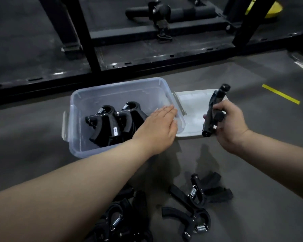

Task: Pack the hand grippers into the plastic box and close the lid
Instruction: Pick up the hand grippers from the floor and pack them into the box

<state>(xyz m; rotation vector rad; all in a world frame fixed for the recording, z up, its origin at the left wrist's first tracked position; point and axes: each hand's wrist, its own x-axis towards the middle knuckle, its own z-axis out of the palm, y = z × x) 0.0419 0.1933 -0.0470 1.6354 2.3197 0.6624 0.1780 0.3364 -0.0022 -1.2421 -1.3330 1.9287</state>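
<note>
A clear plastic box (87,102) stands on the grey floor with black hand grippers (110,123) lying inside it on the left. My left hand (157,126) reaches over the box's near right corner, fingers straight and flat, holding nothing. My right hand (229,124) grips one black hand gripper (215,105), held upright over the white lid (191,103) that lies flat just right of the box. Several more hand grippers (196,194) lie loose on the floor in front of me.
A black metal gym frame (147,56) with a padded bar runs across the floor behind the box. A yellow tape strip (280,94) marks the floor at the right. Further loose grippers (117,220) lie under my left forearm.
</note>
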